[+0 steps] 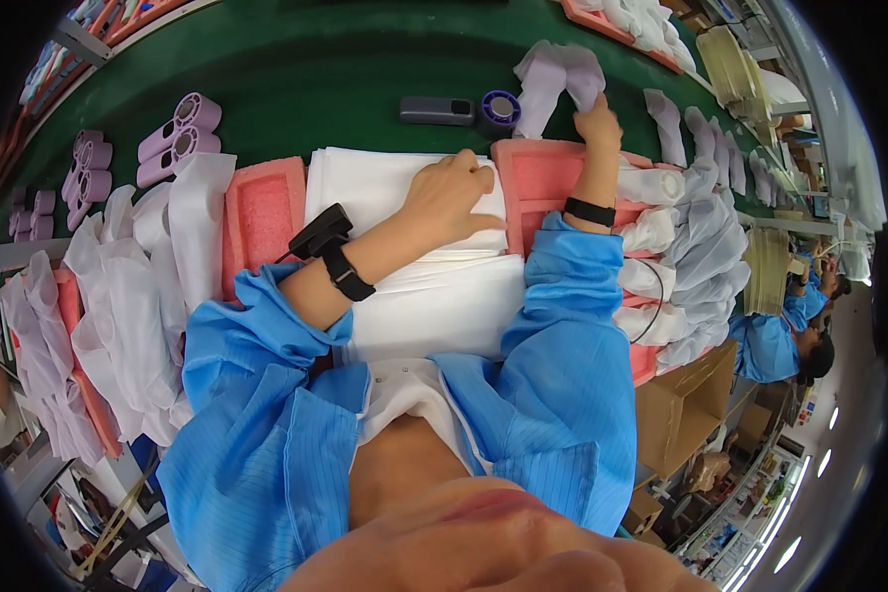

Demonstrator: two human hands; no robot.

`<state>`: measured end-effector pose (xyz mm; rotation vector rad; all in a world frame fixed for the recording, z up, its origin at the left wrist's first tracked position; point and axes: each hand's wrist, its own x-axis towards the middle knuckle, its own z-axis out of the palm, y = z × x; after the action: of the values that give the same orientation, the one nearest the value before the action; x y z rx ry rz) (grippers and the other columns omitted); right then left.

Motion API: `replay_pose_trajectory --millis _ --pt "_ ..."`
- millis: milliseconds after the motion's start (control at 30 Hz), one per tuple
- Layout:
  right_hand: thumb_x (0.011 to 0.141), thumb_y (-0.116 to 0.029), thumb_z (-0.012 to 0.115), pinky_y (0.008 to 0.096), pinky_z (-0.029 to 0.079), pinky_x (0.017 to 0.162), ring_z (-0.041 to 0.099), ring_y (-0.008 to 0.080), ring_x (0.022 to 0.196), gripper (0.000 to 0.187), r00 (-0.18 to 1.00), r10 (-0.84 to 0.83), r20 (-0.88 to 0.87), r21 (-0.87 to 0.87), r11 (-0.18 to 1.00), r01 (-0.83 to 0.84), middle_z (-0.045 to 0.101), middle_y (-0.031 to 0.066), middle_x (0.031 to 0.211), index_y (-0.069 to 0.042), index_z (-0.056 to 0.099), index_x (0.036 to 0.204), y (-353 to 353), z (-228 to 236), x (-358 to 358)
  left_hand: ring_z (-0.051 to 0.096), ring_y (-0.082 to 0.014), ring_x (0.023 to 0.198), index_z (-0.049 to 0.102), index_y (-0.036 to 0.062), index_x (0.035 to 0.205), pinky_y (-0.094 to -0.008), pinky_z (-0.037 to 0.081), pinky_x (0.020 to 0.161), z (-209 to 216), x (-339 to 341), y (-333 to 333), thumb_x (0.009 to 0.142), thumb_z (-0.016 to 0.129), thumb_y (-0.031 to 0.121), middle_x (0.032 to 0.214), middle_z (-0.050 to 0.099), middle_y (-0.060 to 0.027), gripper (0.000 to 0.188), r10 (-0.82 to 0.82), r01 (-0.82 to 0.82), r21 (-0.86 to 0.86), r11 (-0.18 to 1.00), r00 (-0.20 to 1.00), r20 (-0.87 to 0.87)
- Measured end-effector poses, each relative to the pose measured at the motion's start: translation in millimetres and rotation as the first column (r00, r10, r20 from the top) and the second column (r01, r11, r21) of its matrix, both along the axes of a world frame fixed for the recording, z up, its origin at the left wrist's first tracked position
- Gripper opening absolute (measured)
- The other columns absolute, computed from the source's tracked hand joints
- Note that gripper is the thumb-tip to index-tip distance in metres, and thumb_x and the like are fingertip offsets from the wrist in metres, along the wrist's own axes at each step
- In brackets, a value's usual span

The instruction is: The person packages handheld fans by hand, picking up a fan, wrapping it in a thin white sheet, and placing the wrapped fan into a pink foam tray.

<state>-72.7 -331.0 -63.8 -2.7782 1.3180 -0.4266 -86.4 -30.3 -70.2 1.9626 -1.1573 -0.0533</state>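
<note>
My left hand [449, 197] rests palm down on a stack of white sheet-like bags [434, 306]; its thumb stands apart from the loosely bent fingers, with nothing held. Farther out, my right hand [599, 128] closes on the lower end of a lilac handheld fan [584, 81] in a translucent white sleeve. A second sleeved piece [540, 94] leans beside it on the green table. Left of these lie a dark handheld fan with a purple ring [500, 113] and a dark grey oblong device [436, 111]. My right fingertips are partly hidden.
Pink foam trays [264, 202] flank the white stack. Bare lilac fans [180, 138] stand in groups at left on the green table [306, 69]. Sleeved fans [701, 237] crowd the right, others [133, 296] the left. A cardboard box [686, 405] and a co-worker [775, 340] are at right.
</note>
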Motion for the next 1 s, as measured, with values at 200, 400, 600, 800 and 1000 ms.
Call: replay_pose_trajectory --millis 200,400,600,800,1000 --pt "0.068 -0.022 0.070 0.0351 0.046 0.092 0.057 0.0319 0.110 0.064 0.686 0.684 0.248 0.183 0.663 -0.726 0.058 0.0210 0.122 -0.009 0.052 0.129 45.5 29.2 11.2 0.056 -0.0240 0.084 0.060 0.0105 0.081 -0.0349 0.047 0.069 -8.9 -2.7 -0.6 0.072 0.076 0.024 0.083 0.052 -0.0047 0.023 -0.027 0.019 0.089 0.996 0.996 0.088" --pt "0.055 -0.017 0.082 0.0341 0.049 0.085 0.063 0.0284 0.094 0.076 0.673 0.725 -0.145 0.424 0.660 -0.620 0.065 0.0165 0.107 -0.009 0.054 0.125 97.8 25.5 25.3 0.058 -0.0240 0.078 0.062 0.0086 0.079 -0.0344 0.047 0.067 -4.2 1.1 -3.8 0.076 0.073 0.019 0.084 0.056 -0.0062 0.016 -0.043 0.049 0.111 0.993 0.998 -0.053" --pt "0.054 -0.024 0.086 0.0324 0.052 0.078 0.065 0.0291 0.088 0.073 0.606 0.717 0.346 0.079 0.621 -0.780 0.067 0.0149 0.099 -0.007 0.056 0.118 130.9 57.4 15.3 0.057 -0.0184 0.067 0.064 0.0065 0.078 -0.0305 0.045 0.060 12.7 27.4 7.0 0.077 0.072 0.016 0.079 0.061 -0.0057 0.012 -0.113 0.099 -0.058 0.993 0.930 -0.349" --pt "0.055 -0.025 0.086 0.0319 0.052 0.076 0.066 0.0304 0.088 0.068 0.530 0.754 0.389 0.016 0.569 -0.822 0.066 0.0161 0.094 -0.006 0.058 0.114 139.1 57.8 12.7 0.051 -0.0123 0.059 0.067 0.0053 0.081 -0.0264 0.042 0.057 34.9 48.1 19.2 0.077 0.072 0.019 0.071 0.063 -0.0034 0.015 -0.156 0.080 -0.181 0.980 0.875 -0.458" --pt "0.058 -0.019 0.084 0.0304 0.052 0.073 0.066 0.0237 0.084 0.064 0.623 0.667 0.409 0.092 0.649 -0.755 0.067 0.0132 0.097 -0.002 0.057 0.114 112.2 83.0 -4.1 0.047 -0.0075 0.054 0.067 0.0043 0.082 -0.0229 0.039 0.053 46.2 65.3 30.7 0.079 0.072 0.016 0.067 0.061 0.0001 0.013 -0.128 -0.003 -0.246 0.969 0.849 -0.513"
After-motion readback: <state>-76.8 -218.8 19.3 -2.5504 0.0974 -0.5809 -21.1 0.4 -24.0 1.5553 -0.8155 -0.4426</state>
